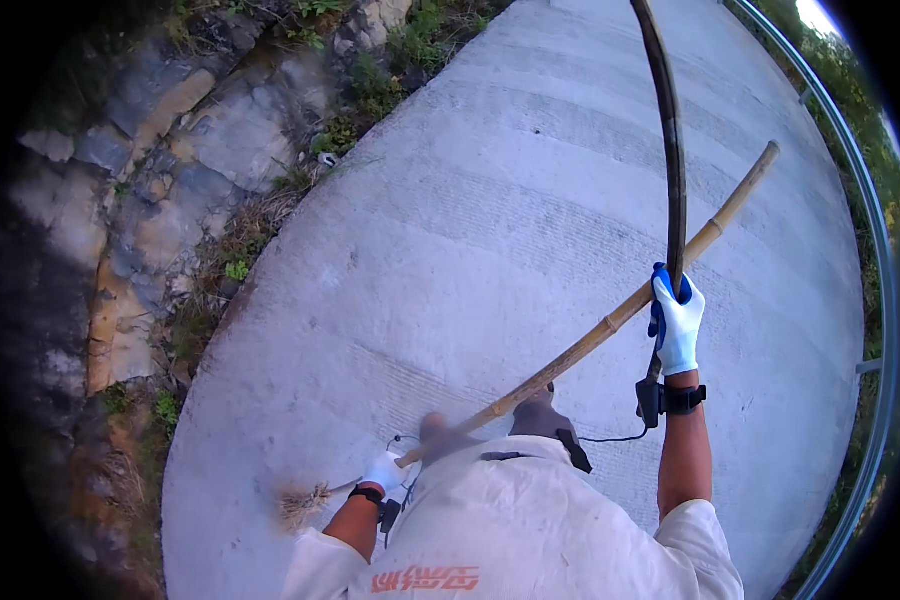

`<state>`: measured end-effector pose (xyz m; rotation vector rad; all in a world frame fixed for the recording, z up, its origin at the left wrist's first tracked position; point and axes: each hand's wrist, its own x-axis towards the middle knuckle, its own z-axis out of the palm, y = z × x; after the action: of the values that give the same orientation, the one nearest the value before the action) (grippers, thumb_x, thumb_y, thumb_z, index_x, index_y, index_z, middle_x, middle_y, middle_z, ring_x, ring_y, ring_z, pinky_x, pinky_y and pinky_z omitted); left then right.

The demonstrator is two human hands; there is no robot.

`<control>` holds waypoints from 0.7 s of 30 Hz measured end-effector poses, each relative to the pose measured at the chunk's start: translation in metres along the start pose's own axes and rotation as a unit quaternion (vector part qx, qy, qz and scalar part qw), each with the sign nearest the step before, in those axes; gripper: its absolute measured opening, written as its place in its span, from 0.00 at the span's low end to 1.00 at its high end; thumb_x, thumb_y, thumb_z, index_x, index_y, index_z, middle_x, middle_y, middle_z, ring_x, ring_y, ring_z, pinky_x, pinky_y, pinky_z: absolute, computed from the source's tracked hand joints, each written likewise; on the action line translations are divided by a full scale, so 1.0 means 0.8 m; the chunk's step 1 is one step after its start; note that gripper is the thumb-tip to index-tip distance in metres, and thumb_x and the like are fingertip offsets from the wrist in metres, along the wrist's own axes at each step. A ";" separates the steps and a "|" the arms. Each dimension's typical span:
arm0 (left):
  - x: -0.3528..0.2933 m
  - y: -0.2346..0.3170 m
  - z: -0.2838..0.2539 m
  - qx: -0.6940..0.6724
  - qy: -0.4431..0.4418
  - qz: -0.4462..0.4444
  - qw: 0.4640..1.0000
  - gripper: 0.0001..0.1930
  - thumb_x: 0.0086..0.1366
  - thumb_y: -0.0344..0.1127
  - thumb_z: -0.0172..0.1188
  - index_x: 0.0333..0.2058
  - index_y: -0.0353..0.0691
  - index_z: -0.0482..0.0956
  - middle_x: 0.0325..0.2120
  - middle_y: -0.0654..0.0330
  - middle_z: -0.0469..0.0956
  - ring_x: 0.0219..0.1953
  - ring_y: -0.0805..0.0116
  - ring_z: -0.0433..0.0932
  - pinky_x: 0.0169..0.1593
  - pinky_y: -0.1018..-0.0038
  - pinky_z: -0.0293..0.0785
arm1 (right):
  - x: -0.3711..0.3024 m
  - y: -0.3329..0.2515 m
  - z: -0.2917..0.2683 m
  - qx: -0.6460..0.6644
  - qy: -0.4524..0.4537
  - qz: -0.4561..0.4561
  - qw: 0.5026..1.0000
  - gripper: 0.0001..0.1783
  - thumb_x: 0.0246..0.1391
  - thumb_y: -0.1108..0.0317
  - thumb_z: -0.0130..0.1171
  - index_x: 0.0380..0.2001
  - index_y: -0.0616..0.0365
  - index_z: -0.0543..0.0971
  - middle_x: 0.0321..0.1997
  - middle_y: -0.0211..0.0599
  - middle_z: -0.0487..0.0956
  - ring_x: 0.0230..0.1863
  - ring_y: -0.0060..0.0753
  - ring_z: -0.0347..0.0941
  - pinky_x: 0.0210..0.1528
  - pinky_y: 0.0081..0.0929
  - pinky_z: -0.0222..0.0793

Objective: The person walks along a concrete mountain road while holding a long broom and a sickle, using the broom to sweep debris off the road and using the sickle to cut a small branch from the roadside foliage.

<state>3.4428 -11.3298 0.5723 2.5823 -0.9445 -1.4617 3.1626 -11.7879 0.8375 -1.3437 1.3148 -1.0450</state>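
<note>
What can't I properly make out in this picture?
Head view, dark stick: its far end is cut off by the top edge.
Head view, same stick: the gripped stretch is covered by the right hand.
Head view, left hand: blurred, so its fingers are unclear.
Head view, dry tuft: blur hides what it's attached to.

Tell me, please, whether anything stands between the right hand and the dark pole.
Nothing visible does: the right hand is closed around the dark pole. The bamboo pole crosses it at that hand; whether the hand grips both is hard to tell.
</note>
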 end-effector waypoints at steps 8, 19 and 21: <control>-0.012 0.123 0.011 0.015 -0.045 -0.017 0.999 0.21 0.62 0.53 0.57 0.36 0.40 0.83 0.33 0.44 0.81 0.38 0.46 0.81 0.40 0.60 0.74 | 0.094 -0.013 -0.058 -0.047 -0.028 0.023 0.998 0.14 0.53 0.61 0.66 0.25 0.56 0.73 0.16 0.20 0.67 0.12 0.11 0.59 0.12 0.16 0.55; 0.166 0.233 -0.012 0.085 -0.126 0.072 0.986 0.24 0.63 0.55 0.50 0.38 0.39 0.83 0.33 0.45 0.82 0.37 0.49 0.82 0.41 0.62 0.75 | 0.211 0.052 -0.143 -0.093 0.093 -0.019 0.991 0.12 0.54 0.67 0.63 0.23 0.60 0.72 0.17 0.21 0.67 0.17 0.12 0.60 0.19 0.19 0.58; 0.192 0.277 -0.045 0.091 -0.129 0.083 0.984 0.25 0.63 0.56 0.50 0.38 0.40 0.84 0.33 0.46 0.82 0.37 0.49 0.82 0.41 0.61 0.76 | 0.240 0.076 -0.159 -0.098 0.128 -0.015 0.987 0.11 0.54 0.68 0.63 0.25 0.62 0.74 0.19 0.22 0.67 0.21 0.14 0.60 0.23 0.20 0.60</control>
<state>3.4200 -11.5989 0.5426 2.3946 -1.3470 -1.7675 3.0370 -11.9858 0.7932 -1.4120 1.6267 -1.1619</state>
